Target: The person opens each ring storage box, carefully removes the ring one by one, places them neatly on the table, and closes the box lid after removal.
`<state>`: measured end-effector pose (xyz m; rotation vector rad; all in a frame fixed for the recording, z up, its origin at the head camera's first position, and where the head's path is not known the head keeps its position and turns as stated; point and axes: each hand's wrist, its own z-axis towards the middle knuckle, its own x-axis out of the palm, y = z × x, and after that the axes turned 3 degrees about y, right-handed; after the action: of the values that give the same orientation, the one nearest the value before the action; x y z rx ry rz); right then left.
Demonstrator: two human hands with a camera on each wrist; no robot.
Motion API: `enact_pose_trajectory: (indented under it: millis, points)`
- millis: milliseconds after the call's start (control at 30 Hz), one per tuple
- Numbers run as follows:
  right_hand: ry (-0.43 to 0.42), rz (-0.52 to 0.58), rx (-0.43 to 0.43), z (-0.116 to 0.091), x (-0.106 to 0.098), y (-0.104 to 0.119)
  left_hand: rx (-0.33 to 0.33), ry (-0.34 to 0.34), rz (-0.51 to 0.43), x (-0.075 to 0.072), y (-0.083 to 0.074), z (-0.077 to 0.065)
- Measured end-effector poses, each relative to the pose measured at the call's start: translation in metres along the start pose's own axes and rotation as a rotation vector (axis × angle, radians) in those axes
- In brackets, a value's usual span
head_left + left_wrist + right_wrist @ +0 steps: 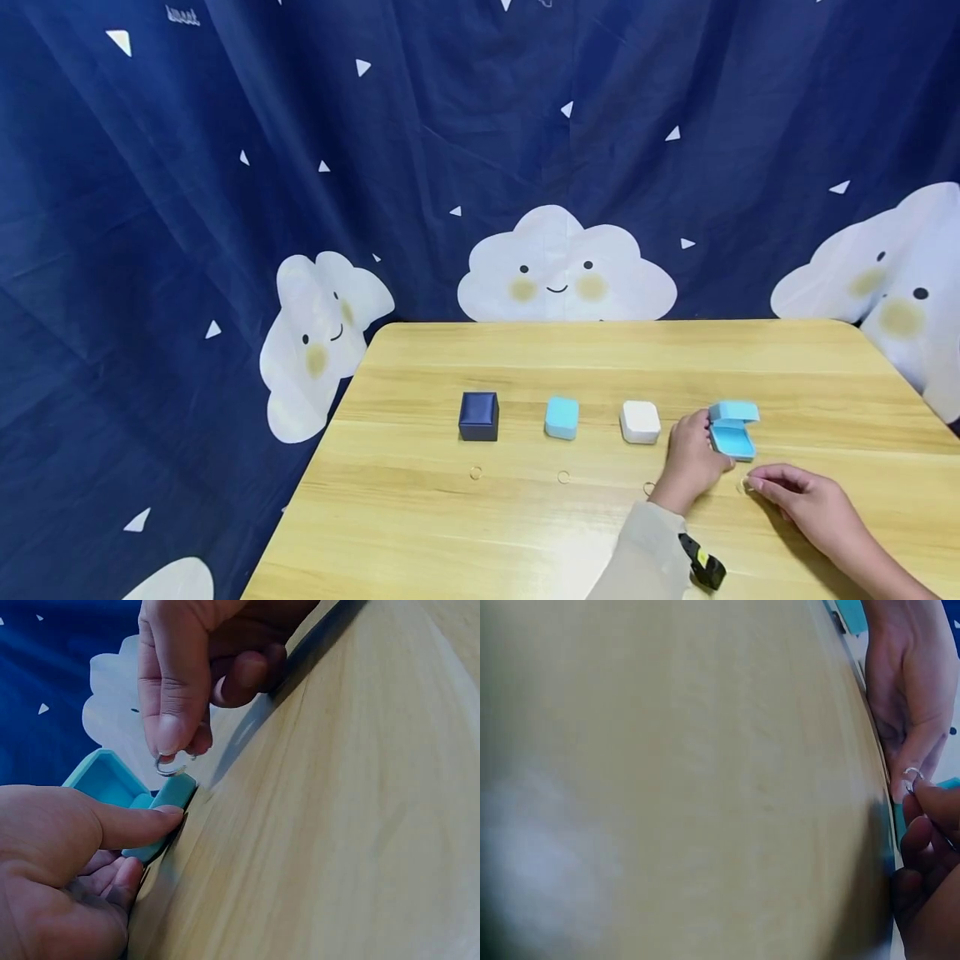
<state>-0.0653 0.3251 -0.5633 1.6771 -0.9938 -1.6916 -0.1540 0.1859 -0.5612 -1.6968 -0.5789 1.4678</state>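
A light blue ring box (733, 442) stands with its lid raised near the right side of the table. My left hand (690, 462) grips it from the left, thumb along the base's front edge in the left wrist view. Between thumb and fingertips, my right hand (813, 507) pinches a ring (171, 770). In the left wrist view that ring hangs close over the box's front edge, its band pointing down. The right wrist view shows the same ring (913, 774) near the left thumb.
Left of the open box, a white box (640, 422), a smaller light blue box (562, 417) and a dark blue box (478, 416) stand closed in a row. Rings lie before them: one ring (476, 473), another ring (564, 477), and a third ring (648, 488) beside my left wrist.
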Motion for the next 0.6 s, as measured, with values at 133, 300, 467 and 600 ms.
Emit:
enact_pose_trajectory:
  millis: [133,300,467,600]
  points:
    - [-0.005,-0.037,-0.019,-0.0036,0.0029,0.0016,-0.002,0.004,-0.002,-0.0007,-0.0006,-0.0001]
    - [-0.067,-0.164,-0.105,-0.0034,0.0068,-0.0008,-0.013,0.006,0.011,-0.002,-0.0011,-0.0011]
    - [-0.096,-0.258,-0.154,-0.0012,0.008,-0.002,-0.009,0.001,0.015,-0.0018,-0.0013,-0.0011]
    - [-0.066,-0.283,-0.139,0.0002,0.006,0.0006,0.008,0.0,0.026,-0.0007,-0.0006,-0.0012]
